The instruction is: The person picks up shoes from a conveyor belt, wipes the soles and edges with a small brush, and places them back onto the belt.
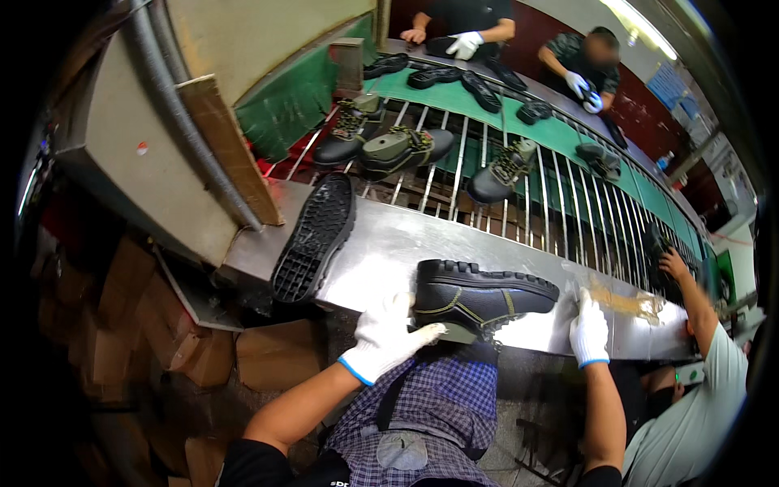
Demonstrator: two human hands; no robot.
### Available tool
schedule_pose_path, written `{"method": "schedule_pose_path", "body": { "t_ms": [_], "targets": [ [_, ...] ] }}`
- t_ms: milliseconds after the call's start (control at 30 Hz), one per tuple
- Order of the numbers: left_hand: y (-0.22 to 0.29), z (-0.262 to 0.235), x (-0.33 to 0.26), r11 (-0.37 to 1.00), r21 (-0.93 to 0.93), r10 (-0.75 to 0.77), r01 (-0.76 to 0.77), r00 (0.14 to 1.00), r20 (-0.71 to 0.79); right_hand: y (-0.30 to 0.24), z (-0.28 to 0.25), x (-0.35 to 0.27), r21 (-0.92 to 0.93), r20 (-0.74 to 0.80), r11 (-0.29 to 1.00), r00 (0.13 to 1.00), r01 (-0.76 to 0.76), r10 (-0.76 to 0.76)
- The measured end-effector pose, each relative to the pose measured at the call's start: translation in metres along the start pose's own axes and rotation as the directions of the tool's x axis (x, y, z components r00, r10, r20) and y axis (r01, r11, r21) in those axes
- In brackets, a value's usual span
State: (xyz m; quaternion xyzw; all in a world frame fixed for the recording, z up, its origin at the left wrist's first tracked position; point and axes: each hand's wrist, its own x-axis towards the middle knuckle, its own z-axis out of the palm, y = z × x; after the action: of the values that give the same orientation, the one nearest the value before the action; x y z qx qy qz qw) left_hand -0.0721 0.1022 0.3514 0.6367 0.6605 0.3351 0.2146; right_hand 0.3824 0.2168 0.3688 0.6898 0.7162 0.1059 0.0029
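Against the upturned shoe [487,294], the left hand [388,337] is partly hidden.

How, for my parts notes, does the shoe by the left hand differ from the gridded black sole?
The shoe has an upper with yellow stitching; the black sole shows no upper. The shoe is upside down, toe to the right; the sole's gridded face is in view and its length slants up the picture. The left hand holds the shoe; no hand touches the sole. Both are mostly black with chunky, notched edges.
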Motion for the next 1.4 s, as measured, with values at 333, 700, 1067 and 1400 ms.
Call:
{"method": "schedule_pose_path", "body": {
  "t_ms": [333,700,1067,1400],
  "targets": [
    [0.017,-0.041,0.079,0.882,0.122,0.431,-0.454,0.885,0.175,-0.159,-0.157,-0.053,0.557,0.22,0.782,0.859,0.28,-0.463],
    [0.017,-0.031,0.097,0.921,0.006,0.373,-0.39,0.886,0.276,-0.224,-0.161,0.016,0.466,0.418,0.867,0.82,0.177,-0.391],
    [0.002,-0.005,0.09,0.844,-0.017,0.534,-0.536,0.843,-0.064,-0.254,-0.143,-0.03,0.361,-0.022,0.796,0.858,0.485,-0.513],
    [0.022,-0.024,0.087,0.859,0.165,0.466,-0.485,0.873,0.143,-0.177,-0.161,-0.029,0.506,0.033,0.705,0.805,0.498,-0.592]
  ]
}}
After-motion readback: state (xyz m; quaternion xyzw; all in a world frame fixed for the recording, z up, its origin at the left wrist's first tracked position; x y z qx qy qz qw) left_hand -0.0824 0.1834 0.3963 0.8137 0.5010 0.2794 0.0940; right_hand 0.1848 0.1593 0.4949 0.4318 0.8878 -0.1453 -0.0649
